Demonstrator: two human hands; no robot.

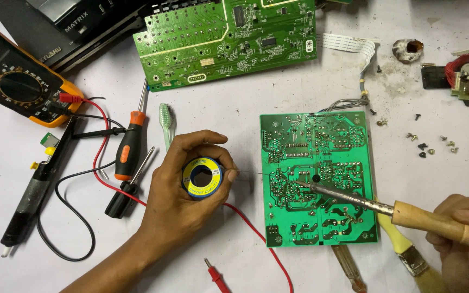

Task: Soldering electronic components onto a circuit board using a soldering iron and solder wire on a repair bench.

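Head view: the left hand curls its fingers closed around a solder spool, its thin wire stretched toward 3 o'clock onto the green circuit board at table centre. The right hand (at 4 o'clock, partly out of frame) grips a wooden-handled soldering iron, tip touching the board. Screwdrivers and a multimeter lie at 9 to 10 o'clock; loose screws sit at 2 o'clock, clear of the iron.

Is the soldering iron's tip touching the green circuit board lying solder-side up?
Touching: the head view shows the soldering iron tip resting on the circuit board, no gap visible.
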